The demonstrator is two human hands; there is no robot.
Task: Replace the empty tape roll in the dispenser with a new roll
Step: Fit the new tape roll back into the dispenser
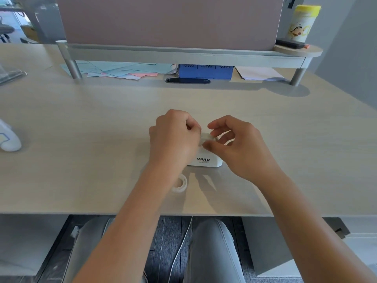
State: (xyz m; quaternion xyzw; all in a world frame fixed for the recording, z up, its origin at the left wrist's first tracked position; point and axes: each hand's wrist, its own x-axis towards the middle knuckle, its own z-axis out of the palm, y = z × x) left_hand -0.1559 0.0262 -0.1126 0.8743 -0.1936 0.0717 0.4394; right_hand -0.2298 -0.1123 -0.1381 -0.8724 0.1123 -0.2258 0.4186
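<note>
A white tape dispenser [206, 161] marked VIVID stands on the desk in the middle, mostly covered by both hands. My left hand [173, 139] is curled over its left side, fingers closed at the top. My right hand [234, 144] pinches a small white part [207, 137] at the dispenser's top, between thumb and fingers. Whether that part is a roll or the dispenser's hub is hidden by my fingers. A pale tape roll [180, 183] lies flat on the desk just in front of the dispenser, partly under my left forearm.
A raised grey shelf [183, 55] runs across the back, with coloured papers [122, 70] and a blue box [205, 71] under it. A yellow-capped bottle [302, 23] stands on its right end. A white object [8, 137] lies at the left edge.
</note>
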